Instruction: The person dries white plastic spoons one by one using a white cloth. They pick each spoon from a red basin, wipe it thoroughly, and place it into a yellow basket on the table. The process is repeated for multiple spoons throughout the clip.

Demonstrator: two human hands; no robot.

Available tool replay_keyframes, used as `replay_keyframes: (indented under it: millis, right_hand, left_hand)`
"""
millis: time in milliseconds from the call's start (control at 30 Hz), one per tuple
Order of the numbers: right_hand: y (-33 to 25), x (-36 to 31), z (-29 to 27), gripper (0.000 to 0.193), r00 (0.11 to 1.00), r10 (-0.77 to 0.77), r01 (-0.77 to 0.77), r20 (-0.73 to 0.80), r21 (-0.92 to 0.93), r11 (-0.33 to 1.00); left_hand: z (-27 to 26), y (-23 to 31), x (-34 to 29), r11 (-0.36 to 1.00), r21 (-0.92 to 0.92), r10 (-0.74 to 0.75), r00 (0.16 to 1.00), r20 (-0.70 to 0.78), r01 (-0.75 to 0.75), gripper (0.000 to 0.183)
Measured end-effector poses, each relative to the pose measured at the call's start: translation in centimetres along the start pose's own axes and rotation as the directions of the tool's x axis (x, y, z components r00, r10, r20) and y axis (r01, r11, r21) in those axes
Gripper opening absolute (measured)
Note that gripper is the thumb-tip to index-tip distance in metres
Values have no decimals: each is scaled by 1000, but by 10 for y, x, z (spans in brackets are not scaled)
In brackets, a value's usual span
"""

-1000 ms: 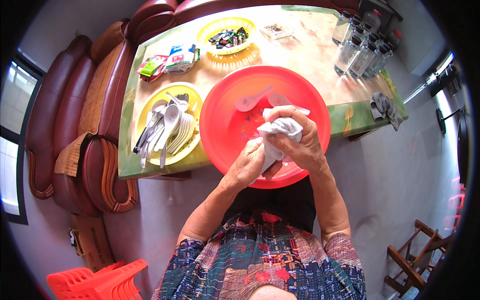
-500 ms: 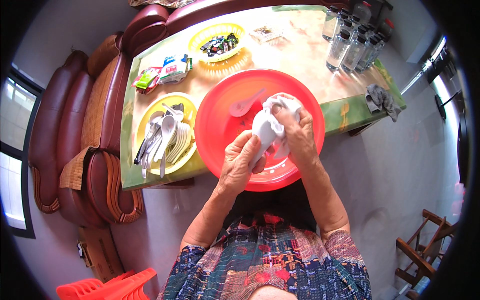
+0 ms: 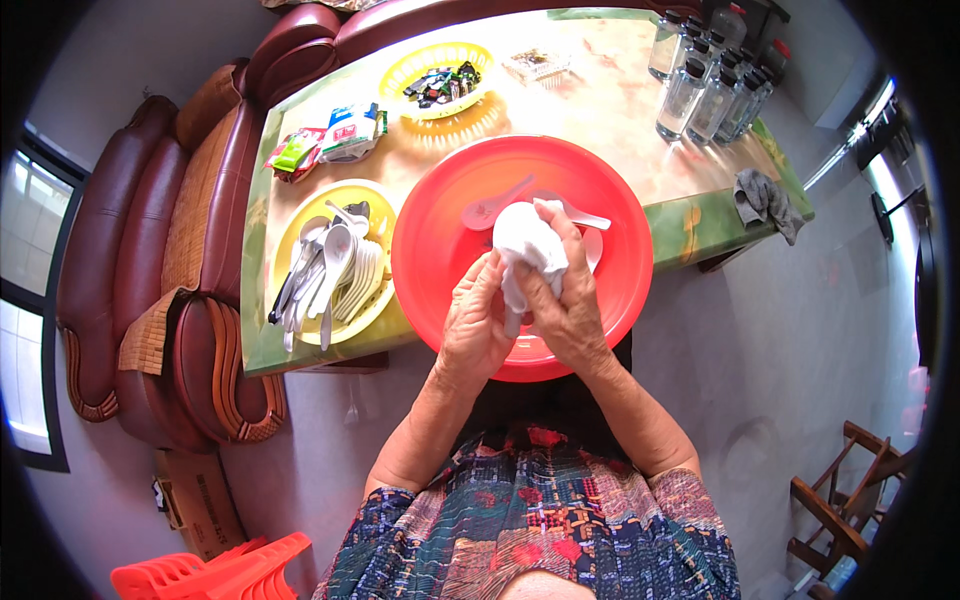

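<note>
Above the red basin (image 3: pixel 425 240), my two hands are closed together around a bunched white cloth (image 3: pixel 530 235). My right hand (image 3: pixel 570 310) grips the cloth, its thumb pressing in from below and its fingers wrapped over the far side. With its fingers at the cloth's left edge, my left hand (image 3: pixel 475 315) pinches a smooth white piece, apparently a spoon, mostly hidden by the cloth and fingers. In the basin lie a white soup spoon (image 3: pixel 482 213) and another white spoon (image 3: pixel 590 218), partly covered by my right hand.
Left of the basin, a yellow basket (image 3: pixel 290 235) holds spoons and other utensils. Farther back are snack packets (image 3: pixel 350 132), a yellow basket (image 3: pixel 400 75) of small dark packets and a clear box (image 3: pixel 537 66). Clear bottles (image 3: pixel 680 100) and a grey cloth (image 3: pixel 765 200) are at the right.
My right hand has turned over and come left and lower, bringing the cloth more fully over the white piece. A spoon in the basin behind it now shows.
</note>
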State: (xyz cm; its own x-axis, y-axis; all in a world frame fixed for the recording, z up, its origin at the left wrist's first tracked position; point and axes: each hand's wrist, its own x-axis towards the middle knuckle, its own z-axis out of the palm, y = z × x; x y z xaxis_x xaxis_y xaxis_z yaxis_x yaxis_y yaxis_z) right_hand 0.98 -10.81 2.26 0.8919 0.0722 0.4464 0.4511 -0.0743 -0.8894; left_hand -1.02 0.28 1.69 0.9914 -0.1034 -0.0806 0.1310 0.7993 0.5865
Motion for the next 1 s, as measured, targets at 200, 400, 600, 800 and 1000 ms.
replay_keyframes:
  millis: [200,400,600,800,1000]
  right_hand:
    - [-12,37,-23,36,941,270,-331,205,388,860]
    - [-3,47,-21,31,907,385,-408,169,572,712]
    - [-10,17,6,36,934,339,-351,116,487,800]
    - [8,0,12,30,1000,-29,29,-4,-27,999]
    - [1,-2,7,40,963,-239,269,124,-474,839]
  left_hand:
    - [-3,6,-8,969,244,-39,999,7,37,24]
    - [3,8,-6,942,336,16,1000,18,-21,23]
    - [-11,-5,5,988,-91,129,992,8,-128,30]
    - [-7,5,12,991,-118,77,992,97,-66,36]
    - [12,-1,9,965,100,251,962,-103,-241,37]
